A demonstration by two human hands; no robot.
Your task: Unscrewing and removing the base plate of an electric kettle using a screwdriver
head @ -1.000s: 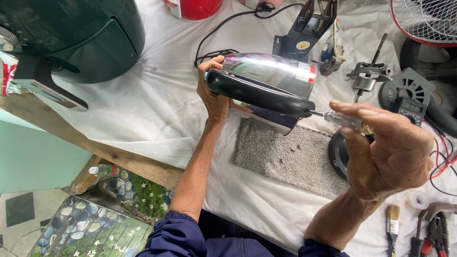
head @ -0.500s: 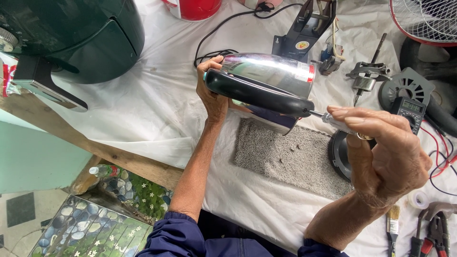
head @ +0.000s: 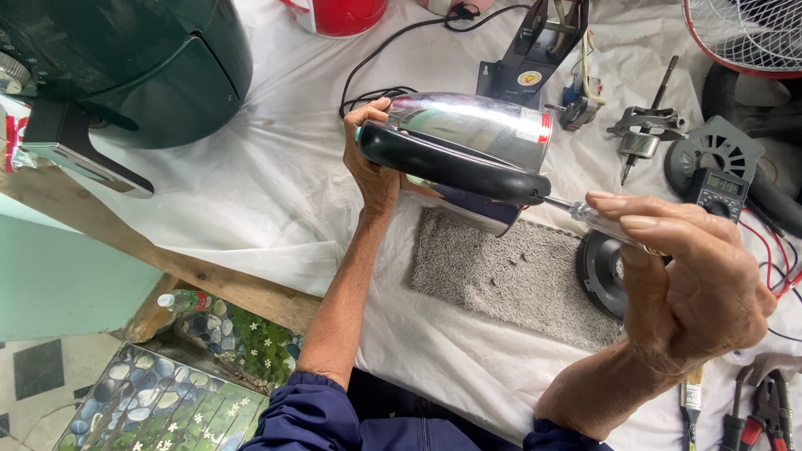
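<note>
Steel kettle (head: 476, 134): being steadied sideways by left hand (head: 374, 171), fingers clasped; screwdriver (head: 585, 215) being gripped by right hand (head: 685, 276), tip meeting handle base.

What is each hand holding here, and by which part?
The left hand grips the shiny steel electric kettle with a black handle at its top end. The right hand holds a clear-handled screwdriver by its handle, tip at the kettle handle's base.

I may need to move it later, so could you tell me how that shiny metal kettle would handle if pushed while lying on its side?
The kettle looks round-bodied, so it would probably roll. Its polished steel seems slippery; the black handle likely grips better. It appears thin-walled, so probably light.
</note>
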